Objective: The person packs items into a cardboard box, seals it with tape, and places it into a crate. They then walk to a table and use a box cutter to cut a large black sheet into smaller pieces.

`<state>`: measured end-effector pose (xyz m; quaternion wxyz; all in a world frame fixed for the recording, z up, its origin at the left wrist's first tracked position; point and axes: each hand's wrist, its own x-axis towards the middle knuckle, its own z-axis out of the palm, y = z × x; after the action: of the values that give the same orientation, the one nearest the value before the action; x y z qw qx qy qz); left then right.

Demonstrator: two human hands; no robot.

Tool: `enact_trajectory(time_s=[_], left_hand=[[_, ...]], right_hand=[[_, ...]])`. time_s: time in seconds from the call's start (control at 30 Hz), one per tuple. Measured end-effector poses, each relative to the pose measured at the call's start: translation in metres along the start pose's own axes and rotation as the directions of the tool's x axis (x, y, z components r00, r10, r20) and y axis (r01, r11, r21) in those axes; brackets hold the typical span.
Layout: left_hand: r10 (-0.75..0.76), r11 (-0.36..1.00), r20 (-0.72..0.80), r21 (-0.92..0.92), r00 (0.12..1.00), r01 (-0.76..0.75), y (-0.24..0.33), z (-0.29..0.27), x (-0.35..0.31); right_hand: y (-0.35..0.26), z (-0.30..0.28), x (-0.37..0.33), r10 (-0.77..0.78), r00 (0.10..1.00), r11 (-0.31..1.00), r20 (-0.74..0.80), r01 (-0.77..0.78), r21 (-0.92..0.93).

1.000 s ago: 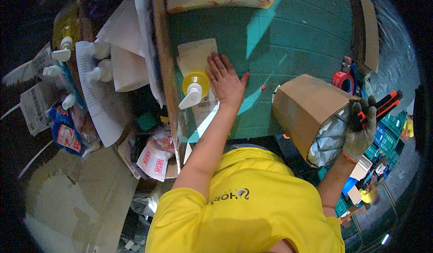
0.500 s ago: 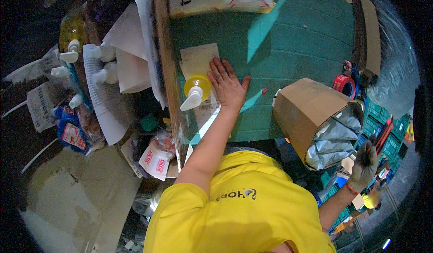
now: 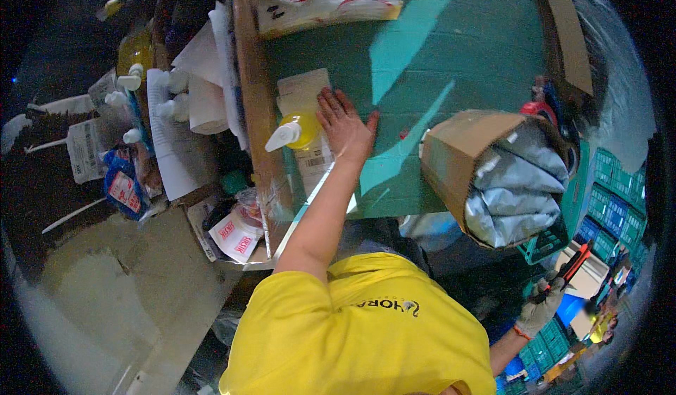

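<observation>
On the bench (image 3: 479,43), the bottle (image 3: 305,130) could be nudged over by the flat left hand (image 3: 346,127); lower right, a tool (image 3: 578,260) seems gripped by the right hand (image 3: 543,308).

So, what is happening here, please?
A person in a yellow shirt rests the bare left hand on the green tabletop, beside a yellow bottle with white pump. The gloved right hand, off the table, holds a red and black tool. Neither hand touches the open brown cardboard box of silvery packages on the right.
</observation>
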<state>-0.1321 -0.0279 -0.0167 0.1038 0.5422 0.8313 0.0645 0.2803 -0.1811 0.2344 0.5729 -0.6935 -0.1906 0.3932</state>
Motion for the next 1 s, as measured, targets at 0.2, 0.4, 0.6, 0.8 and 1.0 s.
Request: enact_trajectory(time_s=[0.2, 0.4, 0.6, 0.8, 1.0], left_hand=[[0.034, 0.982, -0.003, 0.189, 0.999, -0.033, -0.016, 0.020, 0.008], [0.438, 0.840, -0.386, 0.498, 0.812, -0.216, 0.010, -0.046, 0.011], [0.356, 0.460, -0.789, -0.319, 0.501, -0.829, 0.140, -0.121, -0.138], [0.713, 0.191, -0.426, -0.647, 0.557, -0.739, 0.287, -0.043, -0.326], [0.947, 0.077, 0.320, -0.309, -0.027, -0.948, 0.344, 0.034, -0.465]], right_hand=[[0.031, -0.050, -0.045, 0.151, 0.930, 0.988, -0.335, -0.139, 0.061], [0.096, -0.161, -0.101, 0.240, 0.942, 0.924, -0.237, -0.146, 0.354], [0.165, -0.296, -0.180, 0.347, 0.908, 0.931, -0.236, -0.304, 0.200], [0.227, -0.388, -0.221, 0.035, 0.917, 0.913, -0.397, -0.191, -0.361], [0.219, -0.469, -0.201, 0.175, 0.891, 0.982, -0.419, -0.189, 0.007]])
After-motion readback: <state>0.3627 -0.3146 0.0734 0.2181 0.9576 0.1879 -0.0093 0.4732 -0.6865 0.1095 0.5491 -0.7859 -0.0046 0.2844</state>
